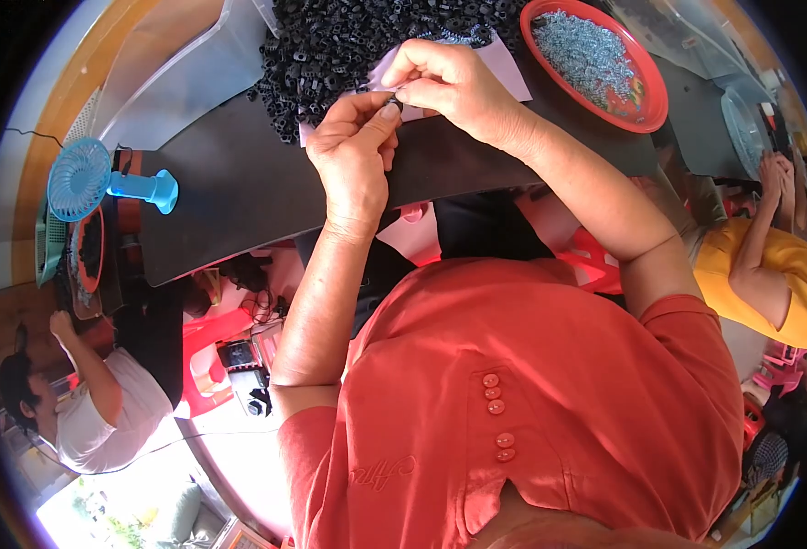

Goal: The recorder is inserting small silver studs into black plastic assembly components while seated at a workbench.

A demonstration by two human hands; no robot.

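Observation:
My left hand (353, 160) pinches a small black plastic part (394, 104) between thumb and fingers, over the near edge of a heap of similar black parts (330, 55). Meeting it at the fingertips, my right hand (463, 91) is closed in a pinch against that part. Whatever its fingers hold is too small to make out. Under the hands lies a pale sheet of paper (508, 73). To the right stands a red bowl (657, 105) with many small silvery metal pieces (582, 55), which look like springs.
The dark table (248, 188) runs under everything. A small blue fan (80, 179) stands at its left end, near a clear plastic bin (179, 78). One person in white (115, 412) sits at left, another in yellow (760, 274) works at right beside a pale blue tray (742, 133).

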